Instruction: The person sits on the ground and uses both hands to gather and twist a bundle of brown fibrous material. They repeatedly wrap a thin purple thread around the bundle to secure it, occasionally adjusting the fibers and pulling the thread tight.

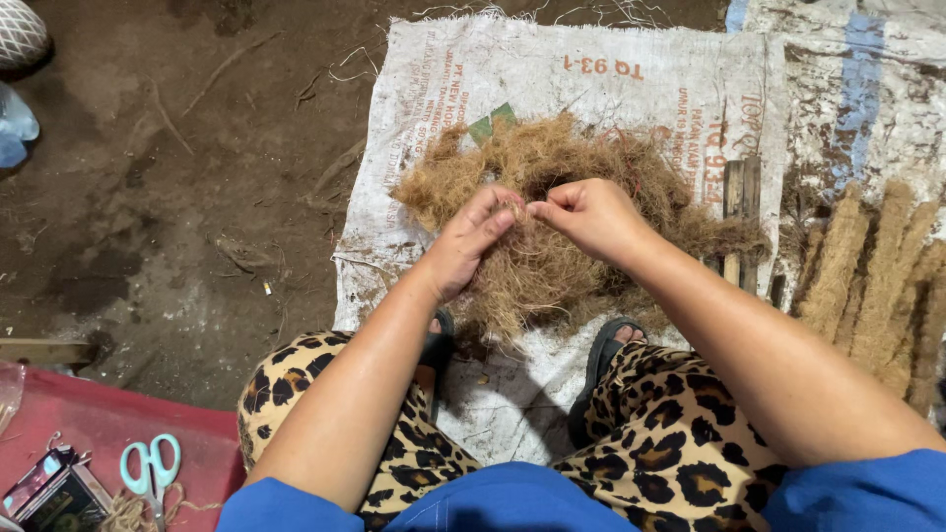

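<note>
Far left of the fingers, at the bottom corner, a red mat is seen. On it lie a pair of pale teal-handled scissors and a small dark glossy packet, rectangular, its print unreadable here.

Dirt floor is seen between the mat and the work.

Left hand: fingers held nearly straight and close together, tips pressed into brown fibre. A thin pinch of strands appears to be caught at the tips; the grip itself cannot be told for sure.

Fibre pile: loose, tangled, light brown, lying directly under and around both sets of fingers, on a white woven sack spread flat on the floor. Faded reddish printed lettering is carried on the sack beyond the fingers, and a small green leaf-shaped mark sits just beyond the pile.

Right hand: fingers curled in, thumb and forefinger closed on a tuft of fibre, tips nearly meeting those of the left.

Right of the fingers, a short wooden slat piece is noted, then a row of rolled fibre ropes laid side by side on a second sack with a blue stripe.
</note>
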